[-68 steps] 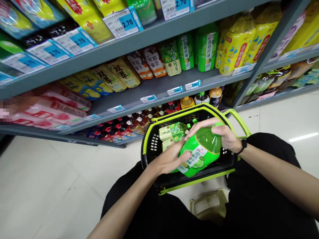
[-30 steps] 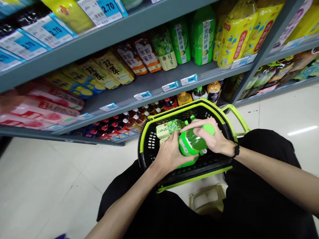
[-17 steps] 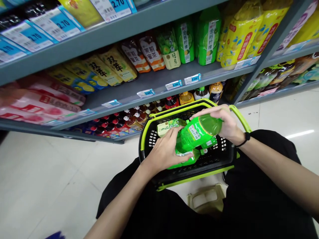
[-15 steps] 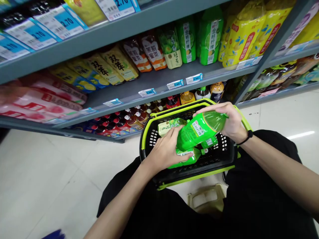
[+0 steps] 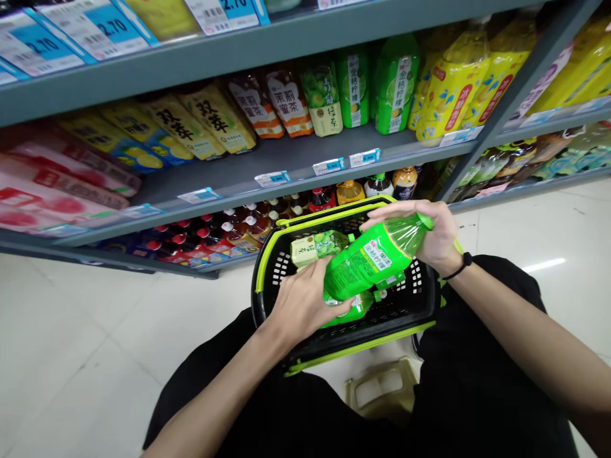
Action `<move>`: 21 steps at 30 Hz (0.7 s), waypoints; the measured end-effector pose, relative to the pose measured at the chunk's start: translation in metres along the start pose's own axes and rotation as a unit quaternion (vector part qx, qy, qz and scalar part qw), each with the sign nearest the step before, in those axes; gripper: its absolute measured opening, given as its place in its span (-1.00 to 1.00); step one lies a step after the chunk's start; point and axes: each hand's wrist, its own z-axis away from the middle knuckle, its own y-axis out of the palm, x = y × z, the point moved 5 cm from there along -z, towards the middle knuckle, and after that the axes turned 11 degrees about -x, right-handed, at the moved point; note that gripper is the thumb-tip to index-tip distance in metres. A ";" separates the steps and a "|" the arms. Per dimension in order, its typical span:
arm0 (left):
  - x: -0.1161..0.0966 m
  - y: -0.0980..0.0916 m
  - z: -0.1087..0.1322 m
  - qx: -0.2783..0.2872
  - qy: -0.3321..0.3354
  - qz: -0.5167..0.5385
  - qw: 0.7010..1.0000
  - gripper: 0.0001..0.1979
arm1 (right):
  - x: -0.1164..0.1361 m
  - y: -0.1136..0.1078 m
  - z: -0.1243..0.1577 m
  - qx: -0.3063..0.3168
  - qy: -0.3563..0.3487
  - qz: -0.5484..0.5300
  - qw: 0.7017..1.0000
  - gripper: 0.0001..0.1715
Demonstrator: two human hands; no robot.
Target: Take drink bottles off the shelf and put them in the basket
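Note:
A large green drink bottle [image 5: 370,254] lies tilted above the shopping basket, its capped end up to the right. My left hand [image 5: 305,296] supports its base end, thumb below and fingers behind it. My right hand [image 5: 432,238] is at the neck and cap, with fingers stretched along the far side of the bottle. Beneath is a black basket [image 5: 267,305] with lime-green rims, standing between my knees. In it lie a pale green tea bottle [image 5: 310,249] and a smaller green bottle [image 5: 360,306], partly hidden by the held bottle and my left hand.
Ahead runs a grey shelf [image 5: 214,177] with price tags, carrying cartons, green bottles [image 5: 396,86] and yellow bottles [image 5: 453,83]. Dark-drink bottles [image 5: 191,242] with red caps fill the bottom level. Under the basket is a beige plastic stool [image 5: 382,388] on the tiled floor [image 5: 71,343].
The view has shifted a little, so basket, hands and bottle appear farther left. The held bottle has turned slightly, showing more of its label text. Both hands keep their places on it.

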 end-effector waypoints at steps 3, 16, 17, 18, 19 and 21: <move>0.001 -0.001 0.005 -0.054 0.011 0.001 0.999 -0.28 | 0.000 0.003 0.000 -0.005 0.020 0.003 1.000 -0.15; -0.003 0.041 0.011 0.210 -0.223 0.437 0.846 -0.30 | 0.003 0.003 0.010 0.169 0.076 0.090 0.978 -0.01; -0.004 0.044 0.013 0.226 -0.227 0.455 0.831 -0.27 | 0.003 0.005 0.012 0.182 0.072 0.100 0.975 0.01; -0.005 0.046 0.015 0.236 -0.229 0.463 0.823 -0.24 | 0.003 0.007 0.013 0.195 0.065 0.108 0.973 0.02; -0.006 0.047 0.017 0.244 -0.231 0.466 0.819 -0.19 | 0.003 0.009 0.014 0.209 0.051 0.113 0.970 0.02; -0.009 0.048 0.022 0.254 -0.243 0.465 0.813 -0.11 | 0.006 0.014 0.015 0.238 0.016 0.106 0.965 -0.06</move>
